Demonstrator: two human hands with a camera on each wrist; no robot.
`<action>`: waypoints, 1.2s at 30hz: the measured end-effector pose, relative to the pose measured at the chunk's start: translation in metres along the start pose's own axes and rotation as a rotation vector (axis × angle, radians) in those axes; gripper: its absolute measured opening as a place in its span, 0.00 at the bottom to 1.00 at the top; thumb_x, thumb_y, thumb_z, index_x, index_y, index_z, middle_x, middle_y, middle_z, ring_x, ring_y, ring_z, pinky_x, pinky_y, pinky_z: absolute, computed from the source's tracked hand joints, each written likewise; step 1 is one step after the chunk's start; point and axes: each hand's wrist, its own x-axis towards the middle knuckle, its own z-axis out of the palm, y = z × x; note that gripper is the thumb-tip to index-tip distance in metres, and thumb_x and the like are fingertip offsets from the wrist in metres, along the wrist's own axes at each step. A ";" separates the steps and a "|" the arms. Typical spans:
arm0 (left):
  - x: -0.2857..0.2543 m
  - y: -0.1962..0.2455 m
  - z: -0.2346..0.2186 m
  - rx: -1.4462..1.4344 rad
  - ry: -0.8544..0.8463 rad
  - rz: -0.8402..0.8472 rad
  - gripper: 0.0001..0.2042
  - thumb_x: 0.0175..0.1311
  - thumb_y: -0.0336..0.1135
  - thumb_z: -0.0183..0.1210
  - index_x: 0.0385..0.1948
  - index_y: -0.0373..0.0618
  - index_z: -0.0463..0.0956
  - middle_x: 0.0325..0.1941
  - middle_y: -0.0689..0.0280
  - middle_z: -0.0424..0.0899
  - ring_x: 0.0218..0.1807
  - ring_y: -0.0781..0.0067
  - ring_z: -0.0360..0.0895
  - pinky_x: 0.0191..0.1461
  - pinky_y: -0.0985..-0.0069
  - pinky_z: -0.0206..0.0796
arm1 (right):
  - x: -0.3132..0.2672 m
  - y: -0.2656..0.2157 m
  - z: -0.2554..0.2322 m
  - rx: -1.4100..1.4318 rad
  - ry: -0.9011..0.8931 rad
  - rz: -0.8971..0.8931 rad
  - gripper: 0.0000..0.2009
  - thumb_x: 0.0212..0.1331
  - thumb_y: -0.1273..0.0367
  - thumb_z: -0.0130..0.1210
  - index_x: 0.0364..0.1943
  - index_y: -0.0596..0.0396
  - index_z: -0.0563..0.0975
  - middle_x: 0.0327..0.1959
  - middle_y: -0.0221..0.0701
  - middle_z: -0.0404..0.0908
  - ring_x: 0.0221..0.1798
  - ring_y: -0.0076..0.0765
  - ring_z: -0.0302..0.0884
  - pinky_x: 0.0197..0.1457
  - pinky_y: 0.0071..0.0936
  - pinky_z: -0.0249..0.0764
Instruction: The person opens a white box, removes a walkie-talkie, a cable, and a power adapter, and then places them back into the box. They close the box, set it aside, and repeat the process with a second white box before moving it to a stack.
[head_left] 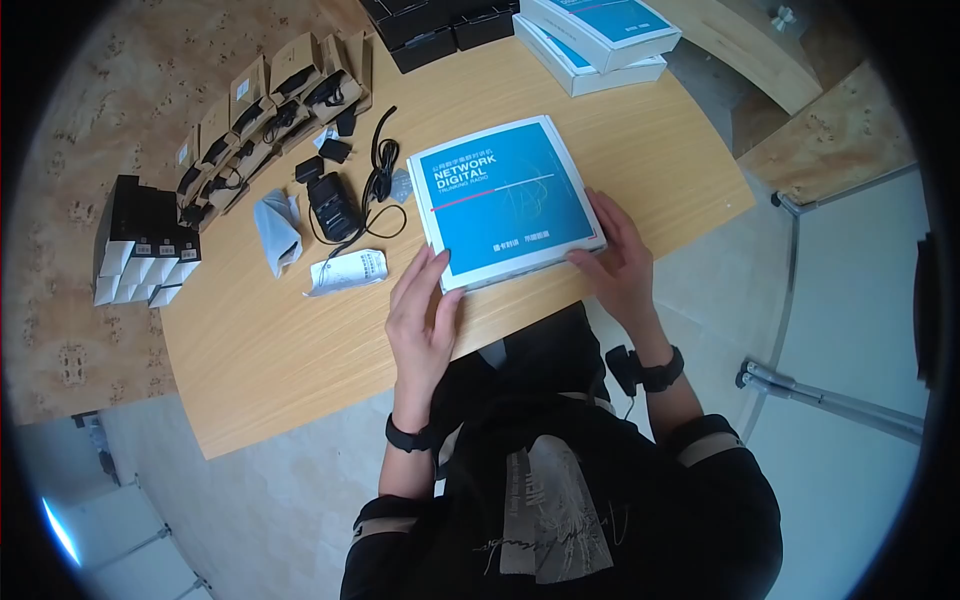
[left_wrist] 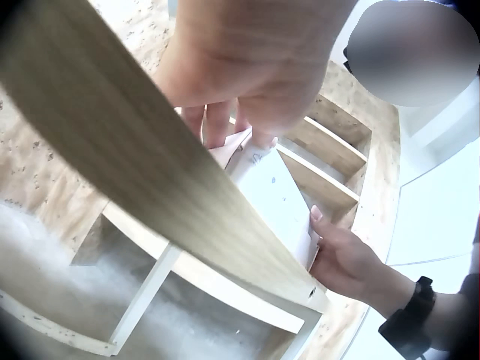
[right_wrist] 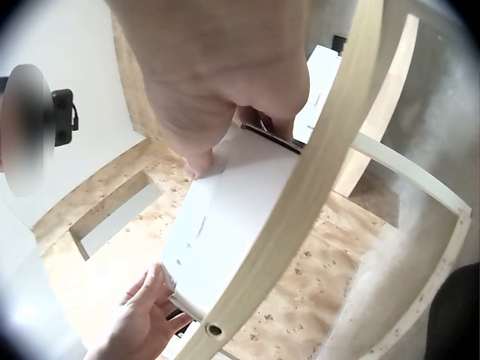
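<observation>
A flat white box with a blue lid print reading "NETWORK DIGITAL" [head_left: 510, 205] lies near the table's front edge. My left hand [head_left: 418, 312] grips its left front corner, thumb at the front side and fingers along the left side. On the right side my right hand [head_left: 622, 262] holds the box in the same way, thumb at the front corner. Both wrist views show the white front side of the box [left_wrist: 271, 196] between the two hands, with the thumbs against it. The box appears closed.
Left of the box lie a black radio in a charger [head_left: 333, 207], coiled black cable [head_left: 383, 165], a grey pouch [head_left: 278, 232] and a white paper packet [head_left: 346, 271]. Opened brown cartons [head_left: 250, 95], black-and-white boxes [head_left: 150, 245], more blue-topped boxes [head_left: 600, 60] and black boxes [head_left: 430, 35] line the table's edges.
</observation>
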 end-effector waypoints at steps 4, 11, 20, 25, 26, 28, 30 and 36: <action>-0.003 0.004 0.000 0.043 0.019 0.046 0.17 0.66 0.29 0.63 0.56 0.41 0.81 0.60 0.50 0.83 0.69 0.47 0.74 0.69 0.59 0.66 | -0.012 0.014 0.003 0.066 0.076 0.027 0.34 0.59 0.78 0.67 0.70 0.65 0.66 0.74 0.46 0.65 0.72 0.39 0.69 0.74 0.34 0.67; 0.001 0.001 -0.007 0.319 0.026 0.291 0.18 0.62 0.28 0.65 0.55 0.39 0.82 0.59 0.51 0.84 0.68 0.43 0.75 0.66 0.57 0.70 | -0.009 0.005 -0.005 -0.152 -0.033 0.057 0.34 0.63 0.71 0.65 0.72 0.61 0.64 0.70 0.50 0.71 0.70 0.47 0.72 0.69 0.37 0.71; -0.004 0.000 -0.007 0.440 0.004 0.300 0.20 0.61 0.31 0.67 0.56 0.42 0.82 0.59 0.54 0.84 0.69 0.41 0.73 0.63 0.57 0.73 | -0.009 0.004 -0.004 -0.209 -0.061 0.064 0.34 0.64 0.69 0.63 0.73 0.60 0.63 0.70 0.50 0.70 0.70 0.54 0.71 0.70 0.39 0.69; 0.004 0.019 -0.020 0.549 -0.077 0.315 0.18 0.63 0.36 0.66 0.53 0.40 0.82 0.58 0.54 0.84 0.70 0.44 0.71 0.65 0.55 0.69 | -0.007 0.006 -0.004 -0.205 -0.057 0.024 0.33 0.64 0.70 0.63 0.72 0.61 0.64 0.69 0.49 0.70 0.69 0.53 0.72 0.69 0.38 0.69; 0.014 0.030 -0.026 0.561 -0.070 0.319 0.18 0.63 0.36 0.66 0.53 0.40 0.82 0.58 0.54 0.84 0.70 0.44 0.71 0.65 0.55 0.69 | -0.008 0.012 -0.004 -0.192 -0.043 0.021 0.33 0.64 0.70 0.63 0.72 0.60 0.64 0.69 0.49 0.71 0.68 0.52 0.73 0.69 0.38 0.70; 0.037 0.046 -0.035 0.613 -0.151 0.424 0.19 0.65 0.39 0.65 0.52 0.37 0.82 0.59 0.50 0.82 0.71 0.43 0.70 0.68 0.52 0.66 | -0.012 0.014 0.000 -0.160 -0.030 0.028 0.32 0.64 0.70 0.63 0.72 0.60 0.64 0.68 0.49 0.72 0.67 0.52 0.74 0.68 0.38 0.71; 0.071 0.052 -0.023 0.498 -0.237 0.375 0.21 0.68 0.43 0.62 0.55 0.36 0.80 0.62 0.48 0.79 0.73 0.42 0.67 0.70 0.50 0.63 | -0.010 0.001 0.002 -0.209 -0.038 0.026 0.32 0.64 0.71 0.62 0.71 0.60 0.65 0.67 0.49 0.73 0.66 0.52 0.75 0.66 0.37 0.72; 0.093 0.027 0.027 0.673 -0.461 0.312 0.30 0.77 0.55 0.44 0.70 0.40 0.68 0.78 0.47 0.61 0.80 0.46 0.54 0.81 0.48 0.41 | -0.010 0.000 0.002 -0.212 -0.025 0.047 0.30 0.64 0.69 0.63 0.70 0.58 0.68 0.66 0.48 0.74 0.65 0.54 0.76 0.65 0.38 0.73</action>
